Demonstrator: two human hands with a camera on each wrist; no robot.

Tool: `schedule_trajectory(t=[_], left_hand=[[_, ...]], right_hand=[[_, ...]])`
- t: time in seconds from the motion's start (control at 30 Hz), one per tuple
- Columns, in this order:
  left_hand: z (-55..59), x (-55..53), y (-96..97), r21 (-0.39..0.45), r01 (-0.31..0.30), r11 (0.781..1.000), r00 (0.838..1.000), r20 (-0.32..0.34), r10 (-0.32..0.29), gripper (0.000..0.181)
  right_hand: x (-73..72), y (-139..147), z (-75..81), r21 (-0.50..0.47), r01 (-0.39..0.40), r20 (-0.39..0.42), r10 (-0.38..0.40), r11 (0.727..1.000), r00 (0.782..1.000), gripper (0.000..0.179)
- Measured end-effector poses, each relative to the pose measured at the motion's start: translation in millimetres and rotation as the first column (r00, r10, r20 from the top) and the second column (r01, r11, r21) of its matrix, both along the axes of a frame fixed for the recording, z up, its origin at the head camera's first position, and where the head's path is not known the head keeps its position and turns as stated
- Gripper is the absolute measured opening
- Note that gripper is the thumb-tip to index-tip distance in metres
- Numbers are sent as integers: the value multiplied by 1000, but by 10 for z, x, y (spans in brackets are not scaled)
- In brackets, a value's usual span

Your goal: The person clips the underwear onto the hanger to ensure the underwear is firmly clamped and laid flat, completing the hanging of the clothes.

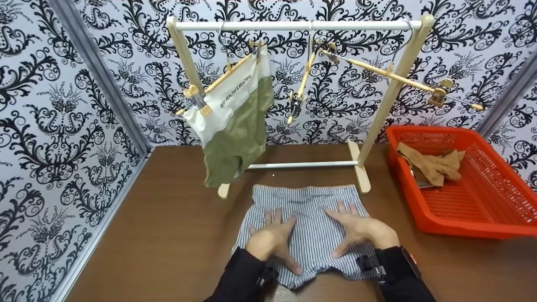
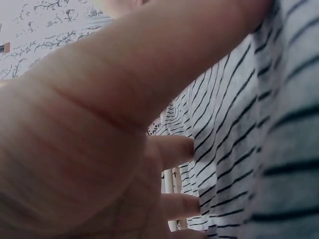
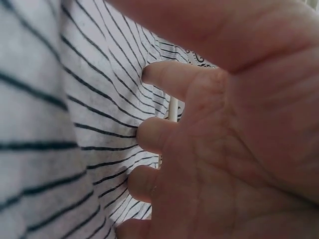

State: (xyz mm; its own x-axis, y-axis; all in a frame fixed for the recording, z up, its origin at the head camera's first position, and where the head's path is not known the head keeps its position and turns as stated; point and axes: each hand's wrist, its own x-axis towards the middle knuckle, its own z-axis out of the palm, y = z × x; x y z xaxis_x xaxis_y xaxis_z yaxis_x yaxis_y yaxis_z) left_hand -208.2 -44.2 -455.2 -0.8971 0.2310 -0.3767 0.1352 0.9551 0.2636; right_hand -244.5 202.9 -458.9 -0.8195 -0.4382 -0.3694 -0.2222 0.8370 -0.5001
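A pair of striped shorts (image 1: 312, 235) lies spread on the brown table, waistband toward the rack. My left hand (image 1: 272, 239) rests on its left half with the fingers spread. On the right half, my right hand (image 1: 356, 228) touches the cloth, fingers also spread. Both wrist views show fingertips against the striped fabric (image 2: 224, 129), with the palms raised off it. Part of the shorts is hidden under the hands and the black sleeves.
Behind stands a clothes rack (image 1: 293, 26). A green-and-white garment (image 1: 241, 121) hangs there from a clip hanger; two bare hangers (image 1: 306, 77) hang farther right. An orange-red basket (image 1: 428, 218) at the right holds a brown cloth (image 1: 436, 165).
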Motion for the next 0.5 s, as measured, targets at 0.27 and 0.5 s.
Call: schedule_trajectory(t=[0.27,0.5], left_hand=[[25,-17,6,13,-5,1000,1000,9,4,134],[19,-52,-36,64,38,997,997,-63,-34,128]], right_hand=[[-32,55,-2,-9,-39,-27,38,999,999,120],[-78,119,31,-72,-62,-52,58,995,997,116]])
